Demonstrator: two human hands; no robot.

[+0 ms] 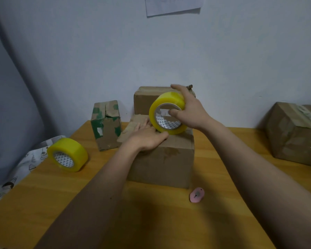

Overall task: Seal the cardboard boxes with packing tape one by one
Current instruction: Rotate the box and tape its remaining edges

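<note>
1. While the right hand (188,112) holds a yellow tape roll (167,113) on edge above the nearest box (162,159), thumb hooked into the core and fingers curved over the outer rim, the left hand (145,136) lies flat on that box's top with fingers straight, pressing down beside the roll.
2. The roll touches or nearly touches the box top just right of the left hand's thumb; its open core faces the person, so it would roll across the box from side to side, not toward the wall.
3. I cannot make out a free tape end from this angle, though the left hand is probably pinning it to the cardboard.
4. The coming move turns on this: the box's top seam lies directly under both hands, the left hand anchors at the left part of the top, and the right hand, which is the one carrying the roll, has the clear stretch of box to its right.
5. Elsewhere on the tabletop (151,221): a second roll (67,155) at the left, a green-patched box (106,124), another box (144,101) behind, a taped box (294,133) far right, and a small pink cutter (197,194) near the front.
</note>
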